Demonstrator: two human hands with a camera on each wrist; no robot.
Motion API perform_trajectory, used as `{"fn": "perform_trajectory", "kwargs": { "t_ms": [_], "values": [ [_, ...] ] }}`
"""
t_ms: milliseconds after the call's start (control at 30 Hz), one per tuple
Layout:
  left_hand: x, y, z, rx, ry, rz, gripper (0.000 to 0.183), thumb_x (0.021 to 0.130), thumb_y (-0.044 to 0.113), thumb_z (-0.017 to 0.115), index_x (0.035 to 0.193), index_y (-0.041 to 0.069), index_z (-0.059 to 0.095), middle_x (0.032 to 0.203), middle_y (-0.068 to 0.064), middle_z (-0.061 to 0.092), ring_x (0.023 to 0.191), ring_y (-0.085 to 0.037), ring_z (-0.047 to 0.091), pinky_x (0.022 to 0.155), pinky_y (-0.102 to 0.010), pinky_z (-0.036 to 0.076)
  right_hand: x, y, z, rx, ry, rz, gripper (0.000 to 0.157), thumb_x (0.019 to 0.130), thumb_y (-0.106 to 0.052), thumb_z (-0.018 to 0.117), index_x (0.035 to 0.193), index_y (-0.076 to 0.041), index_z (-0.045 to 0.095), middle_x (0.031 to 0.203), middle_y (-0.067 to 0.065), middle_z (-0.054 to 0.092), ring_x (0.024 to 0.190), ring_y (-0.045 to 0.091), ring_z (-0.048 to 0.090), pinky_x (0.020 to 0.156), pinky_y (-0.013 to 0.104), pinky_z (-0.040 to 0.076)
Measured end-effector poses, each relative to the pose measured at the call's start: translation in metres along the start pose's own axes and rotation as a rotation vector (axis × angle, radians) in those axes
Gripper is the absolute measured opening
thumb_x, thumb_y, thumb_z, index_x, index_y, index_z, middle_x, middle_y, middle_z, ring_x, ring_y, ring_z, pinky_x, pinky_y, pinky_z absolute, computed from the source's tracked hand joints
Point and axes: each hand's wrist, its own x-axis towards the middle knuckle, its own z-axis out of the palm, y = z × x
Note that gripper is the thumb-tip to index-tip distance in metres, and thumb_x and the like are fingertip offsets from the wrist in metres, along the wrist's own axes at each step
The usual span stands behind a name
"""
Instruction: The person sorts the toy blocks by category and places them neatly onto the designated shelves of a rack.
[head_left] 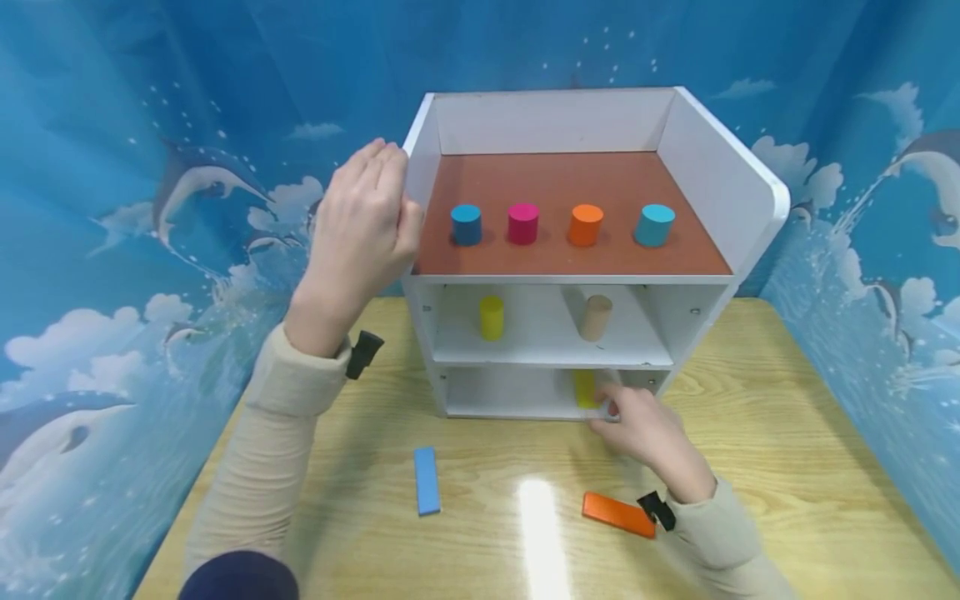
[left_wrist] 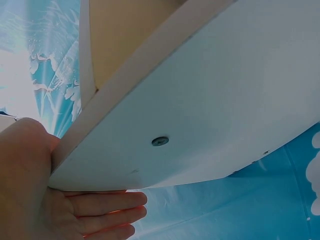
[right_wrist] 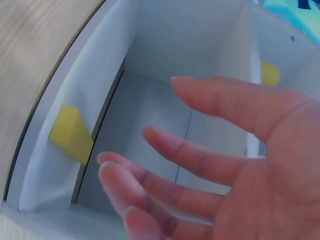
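Observation:
My left hand (head_left: 363, 221) is at the upper left edge of a white shelf unit (head_left: 731, 158). In the left wrist view its fingers extend straight along the edge of the side panel (left_wrist: 210, 100), the thumb partly hidden behind that panel. My right hand (head_left: 637, 425) reaches to the right end of the bottom compartment, fingers loosely bent and apart with nothing between them. Beside its fingertips a yellow block (right_wrist: 70, 132) stands on the compartment floor. On the middle shelf are a yellow cylinder (head_left: 492, 318) and a wooden cylinder (head_left: 596, 318).
Blue (head_left: 467, 225), pink (head_left: 522, 223), orange (head_left: 585, 225) and turquoise (head_left: 654, 225) cylinders line the brown top. A flat blue block (head_left: 427, 481) and a flat orange block (head_left: 618, 514) lie on the wooden table (head_left: 360, 542). Sea-print curtains (head_left: 247, 67) hang around.

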Motion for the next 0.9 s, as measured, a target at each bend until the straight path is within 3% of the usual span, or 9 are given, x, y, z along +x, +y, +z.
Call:
{"fn": "perform_trajectory", "kwargs": {
  "t_ms": [333, 567, 900],
  "values": [
    [0.000, 0.000, 0.000, 0.001, 0.002, 0.001, 0.045, 0.097, 0.011, 0.040, 0.133, -0.014, 0.054, 0.134, -0.029, 0.056, 0.134, -0.039, 0.047, 0.116, -0.048, 0.030, -0.034, 0.011, -0.005, 0.015, 0.028, -0.028, 0.026, 0.083, -0.022, 0.077, 0.105, -0.012, 0.069, 0.097, 0.006, 0.067, 0.063, 0.014, 0.052, 0.047, 0.029, 0.042],
    [0.000, 0.001, 0.000, 0.011, 0.001, -0.002, 0.045, 0.097, 0.011, 0.040, 0.132, -0.014, 0.054, 0.133, -0.030, 0.056, 0.133, -0.040, 0.047, 0.115, -0.048, 0.031, -0.055, 0.018, 0.001, -0.002, -0.005, -0.025, 0.026, 0.076, -0.019, 0.081, 0.098, -0.017, 0.068, 0.095, 0.002, 0.066, 0.061, 0.012, 0.049, 0.048, 0.030, 0.040],
    [0.000, 0.003, -0.001, 0.008, -0.009, -0.005, 0.046, 0.098, 0.012, 0.039, 0.133, -0.013, 0.053, 0.134, -0.029, 0.056, 0.134, -0.039, 0.046, 0.116, -0.048, 0.030, -0.082, 0.033, 0.024, -0.035, -0.100, 0.017, 0.042, 0.063, -0.003, 0.082, 0.090, -0.027, 0.062, 0.094, -0.006, 0.060, 0.067, 0.014, 0.050, 0.048, 0.029, 0.039]
  ]
}}
